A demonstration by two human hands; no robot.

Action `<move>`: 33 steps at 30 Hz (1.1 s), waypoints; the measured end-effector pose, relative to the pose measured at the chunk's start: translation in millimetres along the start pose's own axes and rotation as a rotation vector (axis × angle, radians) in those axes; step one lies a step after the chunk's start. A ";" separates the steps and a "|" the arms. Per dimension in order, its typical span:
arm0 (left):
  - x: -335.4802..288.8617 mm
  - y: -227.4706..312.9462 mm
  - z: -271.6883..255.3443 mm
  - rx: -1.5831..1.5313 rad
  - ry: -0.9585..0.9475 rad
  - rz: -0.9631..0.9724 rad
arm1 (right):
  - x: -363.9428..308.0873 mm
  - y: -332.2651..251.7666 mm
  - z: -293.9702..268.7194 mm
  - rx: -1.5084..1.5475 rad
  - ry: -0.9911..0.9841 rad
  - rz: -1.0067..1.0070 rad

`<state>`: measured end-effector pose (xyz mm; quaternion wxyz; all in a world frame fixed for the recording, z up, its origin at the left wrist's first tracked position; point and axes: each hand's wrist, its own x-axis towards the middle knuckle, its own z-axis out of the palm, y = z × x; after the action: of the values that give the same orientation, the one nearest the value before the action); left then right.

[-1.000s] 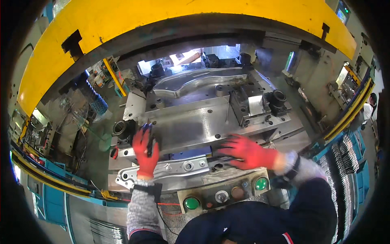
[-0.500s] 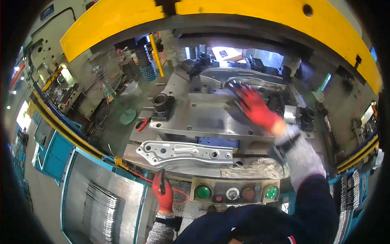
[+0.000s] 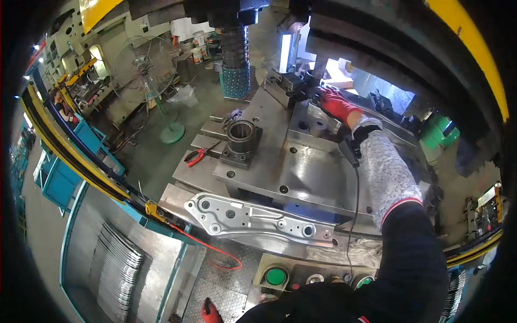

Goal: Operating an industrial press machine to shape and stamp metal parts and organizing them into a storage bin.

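Note:
My right hand (image 3: 339,105), in a red glove, reaches far forward over the die (image 3: 258,156). It lies at the left end of a formed metal part (image 3: 371,110) in the die's back section; its fingertips are too small and dark to show whether they grip it. A dark cord hangs from the wrist strap. My left hand (image 3: 211,312), also red-gloved, shows only in part at the lower edge, away from the die, its fingers mostly out of sight. A second silver stamped bracket with round holes (image 3: 258,219) lies along the front of the press bed.
Red-handled pliers (image 3: 196,156) lie left of a round guide bushing (image 3: 241,134). A control box with green buttons (image 3: 276,276) stands in front, beside a crumpled cloth (image 3: 347,253). Stacked metal parts (image 3: 121,264) fill a bin at left. The press's upper tooling (image 3: 388,59) hangs overhead.
My right hand has gone farther forward to the left end of the part in the die. My left hand has dropped toward the lower edge. The whole view has turned and shifted left.

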<state>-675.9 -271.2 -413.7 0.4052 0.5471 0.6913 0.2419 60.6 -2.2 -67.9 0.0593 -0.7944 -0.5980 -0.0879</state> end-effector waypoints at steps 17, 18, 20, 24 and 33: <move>43.8 144.4 146.4 -0.013 -0.831 0.282 | -667.0 6.0 41.0 0.379 0.343 0.811; 44.8 165.6 140.7 0.107 -0.907 0.276 | -747.8 42.5 87.6 0.193 0.315 0.815; 52.8 178.1 140.9 0.105 -0.923 0.271 | -814.9 27.5 153.1 0.750 0.244 0.996; 46.5 173.9 140.6 0.028 -0.927 0.240 | -819.3 -20.3 245.0 0.965 0.172 1.160; 37.9 177.8 145.3 0.253 -0.720 0.338 | -737.1 -24.5 167.7 0.782 -0.440 1.015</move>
<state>-459.2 -200.4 -367.2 0.5052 0.7481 0.4300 0.0112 -149.9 -654.7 -387.4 0.2533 -0.8963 -0.1370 0.3373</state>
